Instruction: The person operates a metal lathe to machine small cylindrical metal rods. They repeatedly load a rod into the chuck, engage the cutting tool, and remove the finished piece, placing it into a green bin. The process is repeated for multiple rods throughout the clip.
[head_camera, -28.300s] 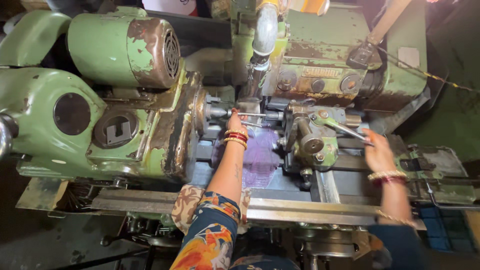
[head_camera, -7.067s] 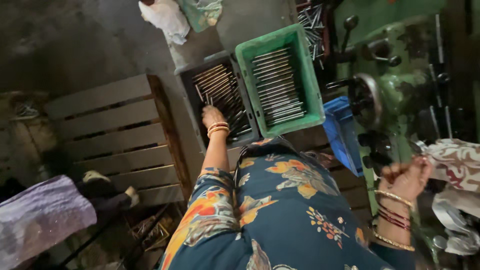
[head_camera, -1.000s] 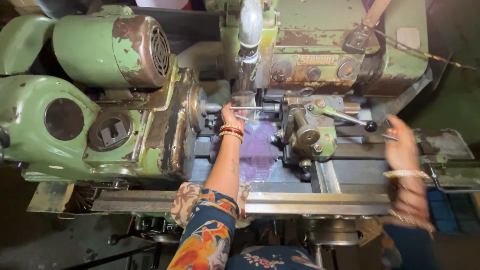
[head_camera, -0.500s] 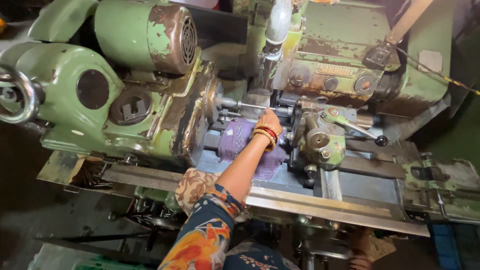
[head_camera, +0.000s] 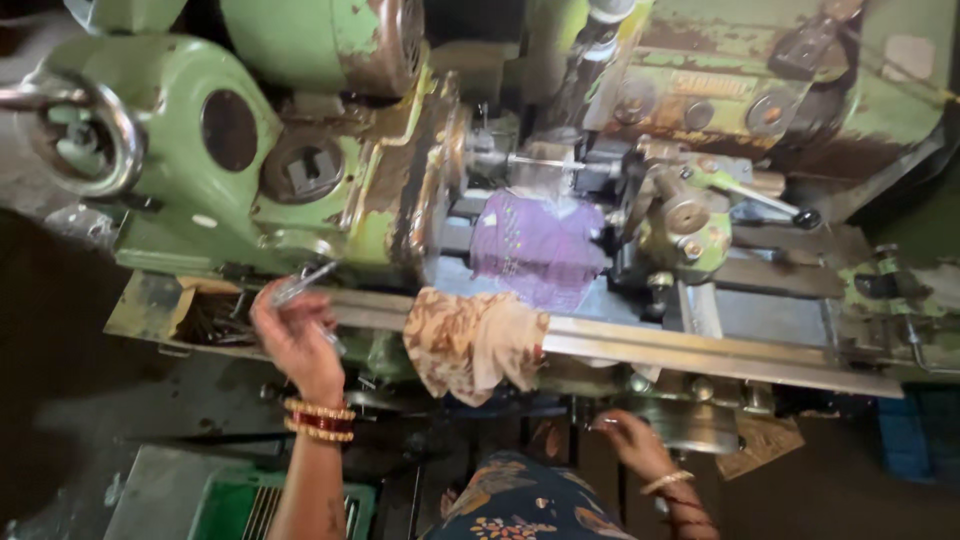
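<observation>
I stand at a worn green lathe (head_camera: 300, 150). My left hand (head_camera: 292, 335) is raised at the machine's front left and pinches a thin metal rod (head_camera: 303, 283) that points up toward the headstock. My right hand (head_camera: 636, 445) is low under the bed, fingers curled near a round metal handwheel (head_camera: 690, 425), and I see nothing in it. Another thin rod (head_camera: 540, 162) sticks out of the chuck toward the green tool post (head_camera: 685, 215). A purple cloth (head_camera: 535, 245) lies on the bed below it.
A brown patterned rag (head_camera: 470, 340) hangs over the steel front rail (head_camera: 720, 350). Dark metal parts fill a tray (head_camera: 205, 320) at the rail's left end. A green crate (head_camera: 330, 505) with rods sits on the floor by my left arm. A black-knobbed lever (head_camera: 775, 205) juts right.
My left hand has pulled back from the chuck area to the machine's front left and now holds a rod. My right hand now shows under the bed. The view shifted left.
</observation>
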